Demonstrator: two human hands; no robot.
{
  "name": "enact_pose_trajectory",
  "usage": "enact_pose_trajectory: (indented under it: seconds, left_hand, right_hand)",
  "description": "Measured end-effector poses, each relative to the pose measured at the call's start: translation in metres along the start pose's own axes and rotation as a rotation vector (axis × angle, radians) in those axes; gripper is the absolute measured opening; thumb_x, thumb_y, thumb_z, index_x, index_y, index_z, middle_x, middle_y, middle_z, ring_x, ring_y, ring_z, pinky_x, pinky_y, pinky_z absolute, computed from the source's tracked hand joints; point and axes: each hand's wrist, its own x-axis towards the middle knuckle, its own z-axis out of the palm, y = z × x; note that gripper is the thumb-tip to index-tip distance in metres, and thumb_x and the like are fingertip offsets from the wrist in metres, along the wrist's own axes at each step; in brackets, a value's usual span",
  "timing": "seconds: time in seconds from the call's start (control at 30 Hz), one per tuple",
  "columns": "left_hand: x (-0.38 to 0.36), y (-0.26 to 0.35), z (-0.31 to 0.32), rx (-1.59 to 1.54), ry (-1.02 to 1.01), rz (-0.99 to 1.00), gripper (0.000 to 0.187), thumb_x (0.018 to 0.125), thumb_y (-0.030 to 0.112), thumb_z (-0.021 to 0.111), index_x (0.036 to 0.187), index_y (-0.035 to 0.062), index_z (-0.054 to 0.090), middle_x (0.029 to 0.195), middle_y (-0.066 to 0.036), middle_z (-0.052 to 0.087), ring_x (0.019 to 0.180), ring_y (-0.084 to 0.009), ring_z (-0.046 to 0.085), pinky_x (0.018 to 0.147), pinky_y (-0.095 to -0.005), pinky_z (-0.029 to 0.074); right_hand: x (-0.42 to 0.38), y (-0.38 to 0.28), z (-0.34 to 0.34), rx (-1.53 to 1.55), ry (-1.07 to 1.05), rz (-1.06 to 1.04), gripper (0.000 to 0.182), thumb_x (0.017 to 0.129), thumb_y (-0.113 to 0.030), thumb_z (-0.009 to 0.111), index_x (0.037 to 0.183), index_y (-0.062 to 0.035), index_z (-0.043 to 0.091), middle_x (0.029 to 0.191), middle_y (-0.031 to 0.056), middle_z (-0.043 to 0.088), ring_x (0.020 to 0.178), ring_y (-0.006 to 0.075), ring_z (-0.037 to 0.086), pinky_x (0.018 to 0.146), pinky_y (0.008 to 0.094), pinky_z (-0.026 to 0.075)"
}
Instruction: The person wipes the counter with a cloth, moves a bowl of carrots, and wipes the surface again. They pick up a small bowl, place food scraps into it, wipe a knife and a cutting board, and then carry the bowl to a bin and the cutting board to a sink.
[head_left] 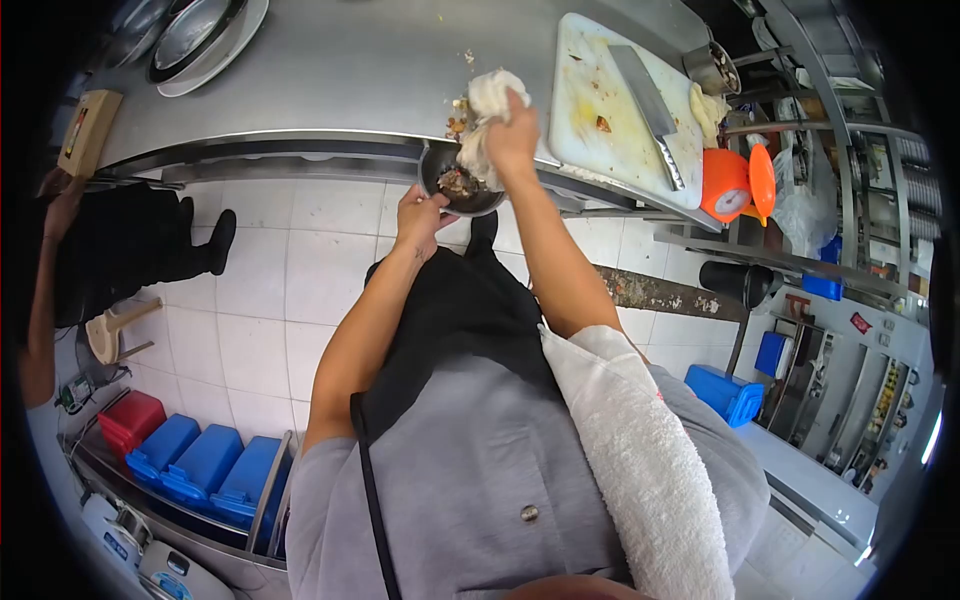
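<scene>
My left hand (421, 216) grips the rim of a metal bowl (432, 165) just below the front edge of the steel counter (350, 75). Dark food scraps (457, 182) lie inside the bowl. My right hand (514, 140) is closed around a bunched whitish cloth (495, 95), partly on the counter, with its lower end hanging over the bowl. Beside the cloth, small brown crumbs (457, 120) sit at the counter's edge. Right of my right hand is a stained white cutting board (590, 105) bearing a cleaver (642, 90).
An orange kitchen scale (724, 184) stands beyond the board, near a metal pot (712, 68). Stacked pans and plates (205, 40) sit at the counter's far left. Another person (110, 245) in black stands at left. Blue bins (203, 462) and a red bin (132, 420) line the lower left.
</scene>
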Motion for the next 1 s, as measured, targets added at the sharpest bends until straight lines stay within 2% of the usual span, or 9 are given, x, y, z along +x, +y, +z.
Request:
enact_pose_trajectory:
  seconds: [0.07, 0.17, 0.3, 0.37, 0.4, 0.5, 0.7, 0.83, 1.0]
  left_hand:
    - [-0.001, 0.001, -0.007, 0.002, 0.016, -0.014, 0.017, 0.078, -0.005, 0.053, 0.092, 0.0048, 0.049, 0.092, -0.008, 0.057, 0.086, -0.0202, 0.059, 0.076, -0.0365, 0.056]
    - [-0.002, 0.003, -0.014, 0.02, -0.011, 0.006, 0.02, 0.078, -0.004, 0.053, 0.097, 0.0036, 0.051, 0.093, -0.008, 0.056, 0.085, -0.0195, 0.058, 0.075, -0.0346, 0.056]
    - [0.0, -0.003, -0.012, 0.021, 0.071, -0.012, 0.013, 0.078, -0.003, 0.055, 0.078, 0.007, 0.047, 0.08, -0.006, 0.053, 0.075, -0.0165, 0.057, 0.07, -0.0353, 0.056]
    - [-0.001, -0.006, -0.013, -0.006, 0.103, -0.009, 0.013, 0.078, -0.003, 0.055, 0.077, 0.0073, 0.047, 0.078, -0.005, 0.052, 0.073, -0.0154, 0.057, 0.069, -0.0345, 0.056]
    - [-0.003, -0.006, -0.015, -0.01, 0.118, -0.026, 0.014, 0.078, -0.003, 0.055, 0.076, 0.0075, 0.046, 0.076, -0.005, 0.051, 0.072, -0.0143, 0.056, 0.067, -0.0338, 0.057]
    - [-0.01, -0.001, -0.011, -0.003, 0.137, -0.024, 0.013, 0.078, -0.004, 0.055, 0.077, 0.0064, 0.047, 0.076, -0.004, 0.051, 0.07, -0.0152, 0.058, 0.065, -0.0321, 0.056]
    - [-0.005, -0.002, -0.025, -0.002, 0.141, -0.008, 0.01, 0.079, -0.003, 0.054, 0.078, 0.0047, 0.048, 0.08, -0.006, 0.055, 0.072, -0.0167, 0.06, 0.068, -0.0325, 0.056]
    - [0.009, -0.01, -0.027, -0.073, 0.114, 0.014, 0.012, 0.079, 0.001, 0.055, 0.08, 0.0098, 0.048, 0.082, -0.008, 0.059, 0.076, -0.0195, 0.06, 0.069, -0.0346, 0.054]
    - [0.03, -0.019, -0.041, -0.093, 0.084, 0.082, 0.017, 0.074, 0.001, 0.063, 0.079, 0.0073, 0.049, 0.074, -0.008, 0.055, 0.07, -0.0215, 0.06, 0.059, -0.0397, 0.057]
  right_hand:
    - [0.025, 0.009, -0.006, 0.445, 0.046, 0.005, 0.051, 0.076, 0.003, 0.049, 0.127, 0.0036, 0.045, 0.111, 0.0201, 0.059, 0.1, 0.0272, 0.057, 0.091, 0.0337, 0.042]
    - [0.069, -0.014, -0.047, 0.922, -0.101, 0.153, 0.054, 0.075, 0.006, 0.05, 0.128, 0.0029, 0.045, 0.113, 0.018, 0.058, 0.103, 0.0241, 0.056, 0.091, 0.0321, 0.042]
    - [0.184, 0.016, -0.017, 0.781, -0.13, 0.023, 0.057, 0.074, 0.007, 0.05, 0.13, 0.0025, 0.044, 0.114, 0.0172, 0.058, 0.104, 0.0252, 0.056, 0.091, 0.033, 0.042]
    - [0.233, 0.038, 0.023, 0.419, -0.146, -0.223, 0.054, 0.07, -0.004, 0.053, 0.123, -0.0036, 0.054, 0.12, 0.0207, 0.054, 0.106, 0.0318, 0.055, 0.092, 0.0357, 0.042]
    - [0.241, 0.03, 0.03, 0.042, -0.146, -0.215, 0.055, 0.069, -0.011, 0.055, 0.124, -0.0176, 0.056, 0.129, 0.014, 0.048, 0.111, 0.0325, 0.05, 0.095, 0.0407, 0.039]
    - [0.216, -0.007, 0.042, -0.276, -0.066, -0.527, 0.054, 0.069, -0.015, 0.055, 0.121, -0.0296, 0.058, 0.135, 0.0063, 0.044, 0.117, 0.0306, 0.043, 0.098, 0.044, 0.034]
    - [0.146, -0.017, 0.037, -0.253, -0.266, -0.833, 0.048, 0.072, -0.017, 0.057, 0.117, -0.0318, 0.06, 0.134, 0.002, 0.046, 0.119, 0.0275, 0.042, 0.1, 0.0464, 0.031]
    - [0.075, -0.013, 0.017, -0.187, -0.342, -0.89, 0.052, 0.068, -0.014, 0.058, 0.119, -0.0253, 0.059, 0.131, 0.0091, 0.048, 0.113, 0.0319, 0.046, 0.099, 0.0445, 0.034]
    - [0.007, -0.012, 0.022, -0.185, -0.149, -0.875, 0.052, 0.068, -0.012, 0.064, 0.118, -0.0234, 0.059, 0.127, 0.009, 0.05, 0.11, 0.0319, 0.047, 0.093, 0.0444, 0.037]
